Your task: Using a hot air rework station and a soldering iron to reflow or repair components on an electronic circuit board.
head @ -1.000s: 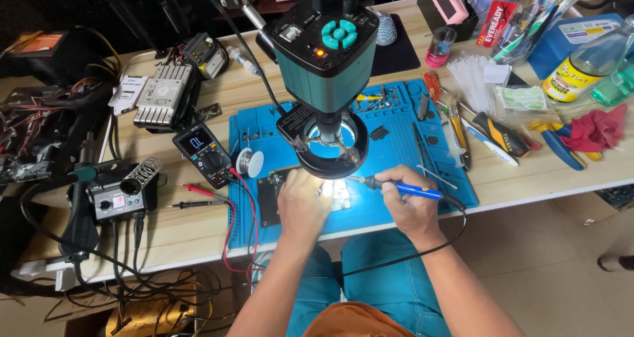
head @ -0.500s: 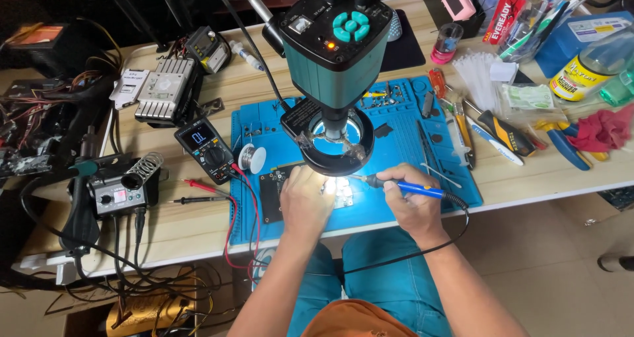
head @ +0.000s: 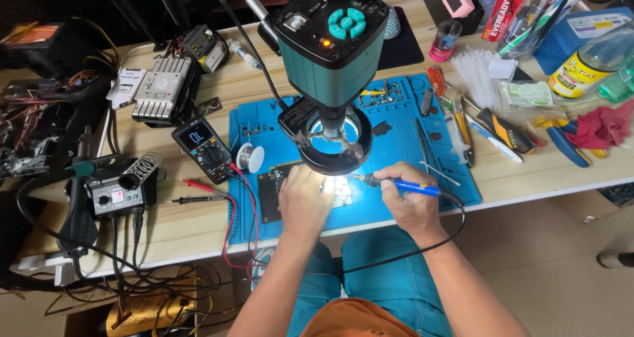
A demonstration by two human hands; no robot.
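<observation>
Under the microscope's ring light (head: 330, 153), the right hand (head: 411, 201) has its fingers pinching a blue-handled soldering iron (head: 404, 187), tip at the lit circuit board (head: 274, 191) on the blue mat (head: 396, 145). The left hand (head: 304, 201) rests on the board, fingers pressed together on it.

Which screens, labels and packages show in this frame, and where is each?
Multimeter: left of the blue mat, black, lit pale screen.
Soldering station: left desk edge, black, small display.
Bottle: far right, clear with a yellow label.
Card package: top right, red.
</observation>
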